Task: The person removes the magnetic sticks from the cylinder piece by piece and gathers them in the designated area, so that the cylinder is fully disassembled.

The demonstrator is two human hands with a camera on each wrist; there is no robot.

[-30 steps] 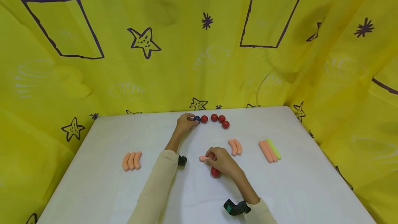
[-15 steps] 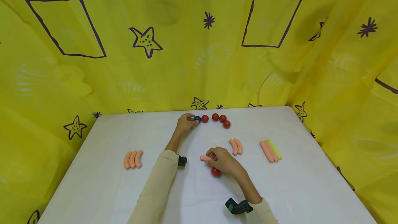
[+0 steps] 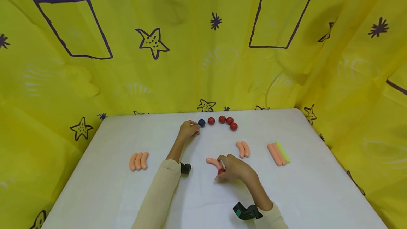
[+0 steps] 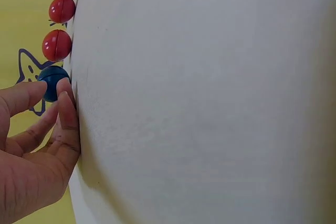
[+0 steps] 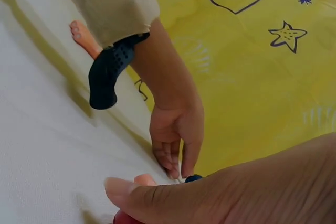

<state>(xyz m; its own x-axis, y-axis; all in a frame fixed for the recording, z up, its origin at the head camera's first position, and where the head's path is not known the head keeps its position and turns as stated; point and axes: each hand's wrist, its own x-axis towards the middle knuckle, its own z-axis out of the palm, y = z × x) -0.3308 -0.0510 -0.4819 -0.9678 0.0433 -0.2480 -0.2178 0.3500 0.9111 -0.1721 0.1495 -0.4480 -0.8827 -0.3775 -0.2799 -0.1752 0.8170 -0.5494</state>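
My left hand (image 3: 189, 129) is beside a dark blue ball (image 3: 201, 123) at the table's back edge. In the left wrist view, its thumb and fingertips part around the near side of the blue ball (image 4: 52, 82). Nearer the front, my right hand (image 3: 234, 168) has its thumb and fingers round a red ball (image 3: 221, 171), which they partly cover. A curved pink sausage-like piece (image 3: 213, 162) lies just beyond that ball, at the fingertips. In the right wrist view the thumb (image 5: 152, 198) hides most of the red ball (image 5: 126, 217).
Several red balls (image 3: 222, 119) line the back edge, right of the blue one. Two curved pink pieces (image 3: 243, 149) lie right of centre, three more (image 3: 138, 161) at left. Pink sticks (image 3: 276, 154) and a green stick (image 3: 282, 152) lie at right. A yellow patterned cloth (image 3: 190, 63) hangs behind.
My left hand has loosened and drawn slightly back from the blue ball. My right hand has let go of the curved pink piece and moved down onto the red ball.
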